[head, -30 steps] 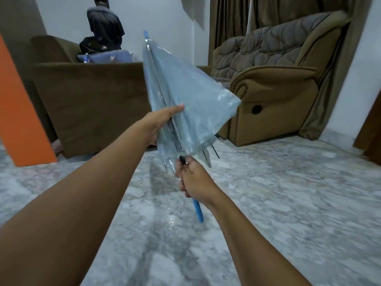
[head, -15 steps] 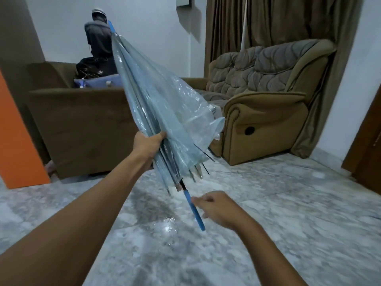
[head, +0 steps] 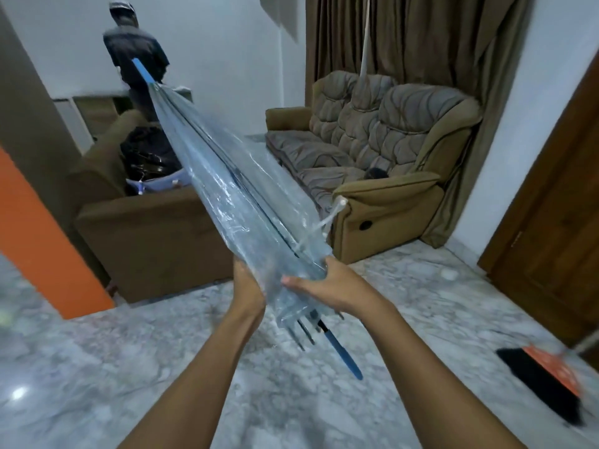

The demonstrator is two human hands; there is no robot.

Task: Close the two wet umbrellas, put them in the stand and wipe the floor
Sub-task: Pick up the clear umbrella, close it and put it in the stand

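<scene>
A: Head view. What step?

B: Closing the first umbrella (head: 233, 189). The clear canopy is folded down and held in the air just in front of the sofa's (head: 372, 140) near arm. Blue tip (head: 142, 71) points up and away from the sofa. Blue handle (head: 343, 354) angles down at the floor (head: 421, 319).

A: Grips?

B: Left grip (head: 248, 286) wraps the gathered canopy on the side away from the sofa, fingers mostly behind the plastic. Right grip (head: 327, 286) pinches the same bundle on the sofa side, thumb on top, fingers underneath. Both sit just above the rib ends (head: 301, 335).

A: How to do it well?

B: My read: the folds look loose and the strap (head: 327, 218) dangles free toward the sofa. Roll the canopy one way round the shaft. Keep one grip clamped, bring the strap round with the other, then fasten it. Keep the handle end low so drips land in one spot. Mind the tip, it aims toward the person (head: 136, 53) standing well beyond the sofa.

A: Counts?

B: Umbrellas: one for sure. One blurred orange-and-black thing (head: 551, 380) lies on the floor, well out from the sofa's front. It could be the second, can't tell. Stand: none in view. Cloth: none in view. Grips: two. Strap: one. Sofas: two, counting the brown sofa (head: 152, 228) near the first one's far end. People besides the wearer: one.
</scene>
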